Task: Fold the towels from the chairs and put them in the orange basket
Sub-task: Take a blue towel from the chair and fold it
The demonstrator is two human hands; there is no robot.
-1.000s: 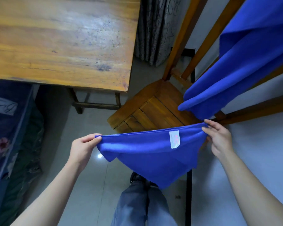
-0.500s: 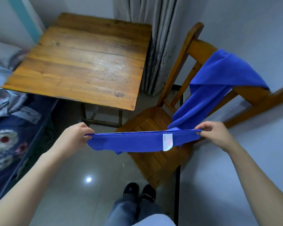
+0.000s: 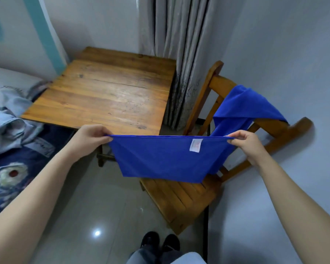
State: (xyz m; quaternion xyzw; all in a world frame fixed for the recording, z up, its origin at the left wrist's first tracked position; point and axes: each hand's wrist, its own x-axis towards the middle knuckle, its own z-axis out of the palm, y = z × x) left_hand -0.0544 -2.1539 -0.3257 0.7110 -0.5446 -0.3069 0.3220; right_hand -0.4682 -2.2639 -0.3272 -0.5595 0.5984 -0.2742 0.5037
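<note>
A blue towel [image 3: 160,159] with a white label hangs stretched flat in the air in front of me, above the seat of a wooden chair [image 3: 181,199]. My left hand [image 3: 90,138] pinches its upper left corner. My right hand [image 3: 246,144] pinches its upper right corner. A second blue towel [image 3: 242,106] is draped over the chair's backrest, behind my right hand. No orange basket is in view.
A wooden table [image 3: 107,94] stands just beyond the held towel, against a grey curtain [image 3: 179,44]. A bed [image 3: 10,149] with a dark floral cover and crumpled clothes lies at the left. A white wall is close on the right. My shoes [image 3: 160,242] stand on the tiled floor.
Both hands have lifted the towel and drawn it taut, so it now hangs as a flat sheet. My view has tilted up, showing the whole table and chair.
</note>
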